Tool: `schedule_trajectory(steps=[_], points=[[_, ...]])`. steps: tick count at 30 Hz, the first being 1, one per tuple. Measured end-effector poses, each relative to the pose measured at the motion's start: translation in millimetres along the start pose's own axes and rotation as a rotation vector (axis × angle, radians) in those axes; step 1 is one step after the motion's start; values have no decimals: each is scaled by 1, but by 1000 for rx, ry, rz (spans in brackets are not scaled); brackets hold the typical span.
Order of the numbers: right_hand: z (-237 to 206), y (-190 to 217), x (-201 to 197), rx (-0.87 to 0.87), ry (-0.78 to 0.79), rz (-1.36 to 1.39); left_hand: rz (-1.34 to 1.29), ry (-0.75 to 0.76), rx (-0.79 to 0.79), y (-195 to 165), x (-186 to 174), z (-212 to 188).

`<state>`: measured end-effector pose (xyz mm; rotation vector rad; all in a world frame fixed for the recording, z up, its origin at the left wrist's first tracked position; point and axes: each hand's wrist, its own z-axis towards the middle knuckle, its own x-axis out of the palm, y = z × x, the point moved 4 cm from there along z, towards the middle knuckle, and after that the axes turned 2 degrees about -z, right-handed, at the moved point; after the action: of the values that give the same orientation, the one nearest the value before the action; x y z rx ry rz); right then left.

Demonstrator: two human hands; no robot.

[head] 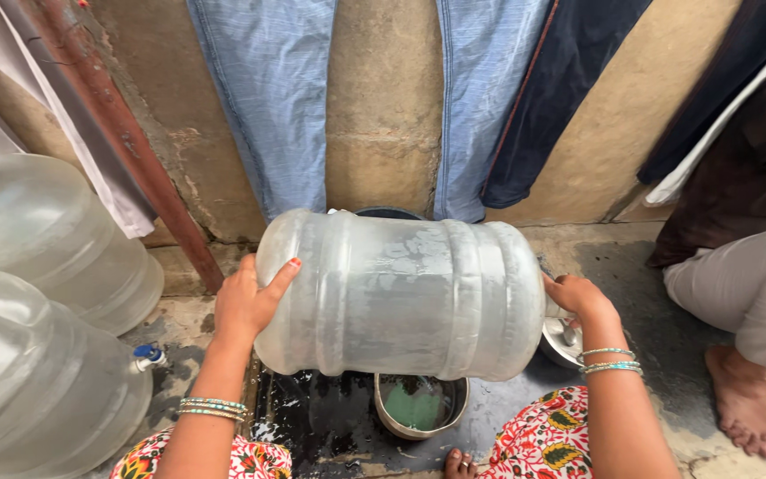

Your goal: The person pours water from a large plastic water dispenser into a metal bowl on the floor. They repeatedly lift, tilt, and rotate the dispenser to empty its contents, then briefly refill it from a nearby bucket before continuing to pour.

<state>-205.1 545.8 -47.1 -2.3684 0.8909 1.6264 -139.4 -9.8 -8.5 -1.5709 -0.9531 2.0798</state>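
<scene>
Head view, yard: rough plaster wall (383, 115) w/ jeans (268, 98) and dark trousers (560, 89) hung on it; wet concrete floor (631, 266) below, dark puddle in front.
Jug: big clear water jug (401, 293) held sideways, off the floor, between both hands, right above a steel bowl (420, 406) w/ greenish water in it.
Left hand: left hand (246, 306) flat on one end of the jug, fingers spread wide, thumb up over the curve; pressing, not wrapped round anything.
Right hand: right hand (576, 294) at the other end, fingers curled; what exactly they hold, cannot tell, the jug's shoulder covers it.
Doing it well: my judgement, palms shd squeeze in evenly from both ends, wet plastic looks slippery; keep it level and over the bowl so drips stay off the lap.
Nearby: two more big jugs at left, the near one (37, 381) w/ a blue tap (145, 353); another person sits at right, bare foot (742, 399) on the floor.
Hidden: jug's mouth and neck not visible; a steel pot (562, 341) behind the right hand mostly covered; a dark rim (387, 213) behind the jug, can't make out what it is.
Cut off: the left jugs and the seated person run out of frame.
</scene>
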Motion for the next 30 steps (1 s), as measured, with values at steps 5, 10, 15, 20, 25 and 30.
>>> schedule_trajectory(steps=[5, 10, 15, 20, 25, 30], points=[[-2, 0, 0, 1, 6, 7, -3, 10, -13, -1, 0, 0], [0, -1, 2, 10, 8, 46, -27, 17, -11, -2, -2, -1], [0, -1, 3, 21, 5, 25, -21, 18, -11, -2, -1, -1], [-4, -1, 2, 19, 4, 24, -14, 21, -22, 0, 0, 0], [-4, 0, 2, 10, 14, 25, -36, -5, -9, 0, -1, -1], [-1, 0, 3, 5, 9, 26, -50, -4, -20, -1, -1, 0]])
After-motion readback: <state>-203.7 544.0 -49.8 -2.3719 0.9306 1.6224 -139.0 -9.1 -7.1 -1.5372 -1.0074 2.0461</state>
